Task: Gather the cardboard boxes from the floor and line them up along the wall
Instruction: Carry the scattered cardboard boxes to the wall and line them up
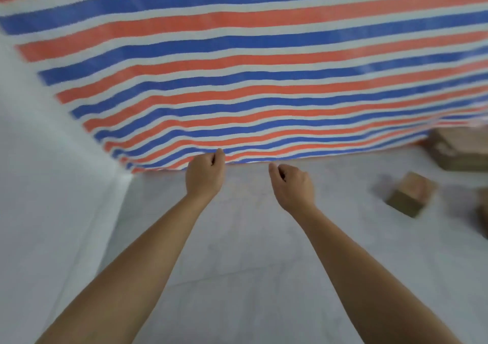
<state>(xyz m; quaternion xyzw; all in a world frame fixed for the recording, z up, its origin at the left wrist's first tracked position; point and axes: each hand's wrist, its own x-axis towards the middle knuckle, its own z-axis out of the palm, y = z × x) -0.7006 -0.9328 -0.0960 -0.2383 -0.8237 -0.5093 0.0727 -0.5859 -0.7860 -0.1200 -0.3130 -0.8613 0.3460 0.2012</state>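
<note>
— Hands, state at this moment?
— Stretched forward on bare forearms above the floor [237, 277]. Turned backs toward the camera. Left hand [204, 177]: loosely curled, gripped nothing; overlapped the lower edge of the striped sheet [264, 74] in view, contact not determinable. Right hand [293, 187]: likewise loosely curled and empty, held apart from the left, over bare floor.
— Cardboard boxes, position?
— Lay at the right, well apart from both hands. Small box [410, 194]: rested alone on the floor, seen corner-on, blurred. Larger box [462, 150]: sat farther back, just beside the foot of the striped sheet, cut off at the right edge of view. Third box [483, 211]: showed only as a sliver at the right margin, near the small one.
— Background?
— Striped sheet: hung in red, blue and white horizontal bands across the whole far side. Met a plain white wall [39, 185] at the left corner. Floor: showed pale and smooth, crossed by faint lines.
</note>
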